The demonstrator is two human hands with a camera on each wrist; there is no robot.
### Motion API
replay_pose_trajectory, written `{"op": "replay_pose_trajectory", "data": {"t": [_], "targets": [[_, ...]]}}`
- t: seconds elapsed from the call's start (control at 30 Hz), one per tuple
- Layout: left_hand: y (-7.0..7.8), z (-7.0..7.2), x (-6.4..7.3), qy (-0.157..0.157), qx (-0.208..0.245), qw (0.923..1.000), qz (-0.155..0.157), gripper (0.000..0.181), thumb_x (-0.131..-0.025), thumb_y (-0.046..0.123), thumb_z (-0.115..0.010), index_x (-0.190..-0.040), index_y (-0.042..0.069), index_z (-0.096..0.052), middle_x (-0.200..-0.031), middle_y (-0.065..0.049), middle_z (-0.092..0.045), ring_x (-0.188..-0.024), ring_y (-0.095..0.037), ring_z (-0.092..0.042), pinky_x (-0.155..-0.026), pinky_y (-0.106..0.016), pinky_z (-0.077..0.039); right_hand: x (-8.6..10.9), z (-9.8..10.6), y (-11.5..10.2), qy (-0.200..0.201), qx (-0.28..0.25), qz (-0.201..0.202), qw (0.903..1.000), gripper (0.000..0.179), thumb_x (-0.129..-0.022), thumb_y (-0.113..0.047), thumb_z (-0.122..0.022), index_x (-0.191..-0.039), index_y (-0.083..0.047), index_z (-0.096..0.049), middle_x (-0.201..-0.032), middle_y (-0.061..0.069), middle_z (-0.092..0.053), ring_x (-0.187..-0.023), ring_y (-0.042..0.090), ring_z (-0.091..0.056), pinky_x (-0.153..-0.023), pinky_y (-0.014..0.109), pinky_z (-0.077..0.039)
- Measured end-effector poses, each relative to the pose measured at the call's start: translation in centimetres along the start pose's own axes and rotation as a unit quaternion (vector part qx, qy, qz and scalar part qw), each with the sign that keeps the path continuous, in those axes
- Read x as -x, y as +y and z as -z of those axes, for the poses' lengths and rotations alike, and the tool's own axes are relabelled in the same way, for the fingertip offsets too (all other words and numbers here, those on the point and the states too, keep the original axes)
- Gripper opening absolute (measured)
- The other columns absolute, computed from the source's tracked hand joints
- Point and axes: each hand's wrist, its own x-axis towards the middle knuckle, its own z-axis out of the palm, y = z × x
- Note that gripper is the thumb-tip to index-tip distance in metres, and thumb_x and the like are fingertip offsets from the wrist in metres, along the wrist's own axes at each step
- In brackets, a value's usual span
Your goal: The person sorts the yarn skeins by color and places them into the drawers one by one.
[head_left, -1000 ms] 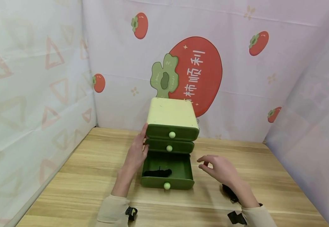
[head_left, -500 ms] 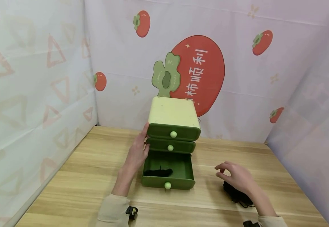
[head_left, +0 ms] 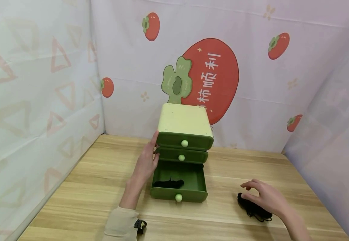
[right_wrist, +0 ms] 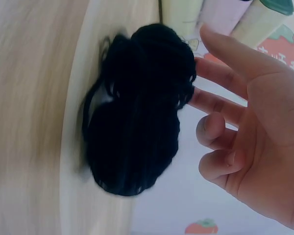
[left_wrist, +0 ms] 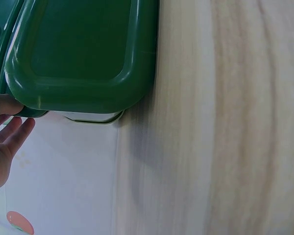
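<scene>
A small cabinet [head_left: 185, 122] with a pale yellow top and green drawers stands on the table. Its bottom drawer [head_left: 179, 194] is pulled out, and a dark, soft-looking bundle [head_left: 168, 184] lies inside. My left hand [head_left: 145, 162] rests against the cabinet's left side, fingers fairly straight, thumb by the edge of the middle drawer [head_left: 192, 156]; the left wrist view shows the thumb [left_wrist: 7, 104] there. To the right, a skein of black yarn [right_wrist: 132, 142] lies on the table. Over it hovers my right hand [head_left: 266, 197], fingers loosely bent, gripping nothing.
The wooden table [head_left: 102, 187] runs back to a fabric backdrop [head_left: 126, 60] printed with persimmons. A left side wall [head_left: 42, 100] and a right one [head_left: 334, 134] bound it. The top drawer [head_left: 198, 142] juts out a little.
My right hand has moved right and toward me, from beside the cabinet to over the black yarn. The left hand stays on the cabinet; the view has shifted slightly.
</scene>
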Motion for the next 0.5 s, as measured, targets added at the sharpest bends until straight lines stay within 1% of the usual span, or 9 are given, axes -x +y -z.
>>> {"op": "replay_pose_trajectory", "data": {"t": [0.1, 0.17, 0.3, 0.4, 0.5], "targets": [[0.0, 0.0, 0.0, 0.001, 0.002, 1.0, 0.001, 0.102, -0.085, -0.016, -0.066, -0.161, 0.023, -0.01, -0.109, -0.016, -0.059, -0.1, -0.029, -0.059, -0.076, -0.039, -0.058, 0.6, 0.2, 0.3, -0.014, -0.002, -0.012, 0.9998, 0.04, -0.087, -0.054, -0.069, -0.114, -0.026, -0.071, -0.099, -0.012, -0.064, -0.075, -0.001, -0.057, -0.06, 0.025, -0.044], [0.0, 0.0, 0.1, 0.001, 0.003, 1.0, 0.003, 0.102, -0.085, -0.016, -0.066, -0.161, 0.023, -0.011, -0.108, -0.016, -0.059, -0.099, -0.029, -0.059, -0.076, -0.039, -0.058, 0.8, 0.3, 0.5, -0.026, -0.006, -0.018, 0.9995, 0.042, -0.087, -0.056, -0.068, -0.116, -0.025, -0.071, -0.101, -0.011, -0.064, -0.077, -0.001, -0.058, -0.06, 0.025, -0.044], [0.0, 0.0, 0.1, 0.0, 0.002, 1.0, 0.005, 0.101, -0.085, -0.016, -0.066, -0.161, 0.023, -0.011, -0.109, -0.017, -0.059, -0.1, -0.029, -0.059, -0.076, -0.039, -0.058, 1.3, 0.4, 0.8, -0.047, -0.019, -0.028, 0.9983, 0.046, -0.087, -0.057, -0.068, -0.119, -0.024, -0.069, -0.106, -0.009, -0.064, -0.083, 0.007, -0.062, -0.061, 0.028, -0.045], [0.1, 0.0, 0.1, 0.002, 0.003, 1.0, 0.002, 0.102, -0.085, -0.015, -0.066, -0.161, 0.023, -0.011, -0.11, -0.018, -0.059, -0.1, -0.029, -0.059, -0.075, -0.039, -0.058, 1.7, 0.4, 1.1, -0.048, -0.023, -0.027, 0.9982, 0.047, -0.086, -0.056, -0.069, -0.119, -0.023, -0.069, -0.109, -0.007, -0.065, -0.09, 0.015, -0.065, -0.064, 0.032, -0.048], [0.1, 0.0, 0.1, 0.007, 0.001, 1.0, -0.002, 0.102, -0.084, -0.015, -0.067, -0.161, 0.022, -0.011, -0.11, -0.018, -0.059, -0.1, -0.029, -0.06, -0.074, -0.038, -0.058, 2.1, 0.5, 1.5, -0.053, -0.021, -0.024, 0.9981, 0.047, -0.086, -0.056, -0.069, -0.12, -0.024, -0.068, -0.11, -0.008, -0.064, -0.091, 0.014, -0.065, -0.064, 0.031, -0.048]]}}
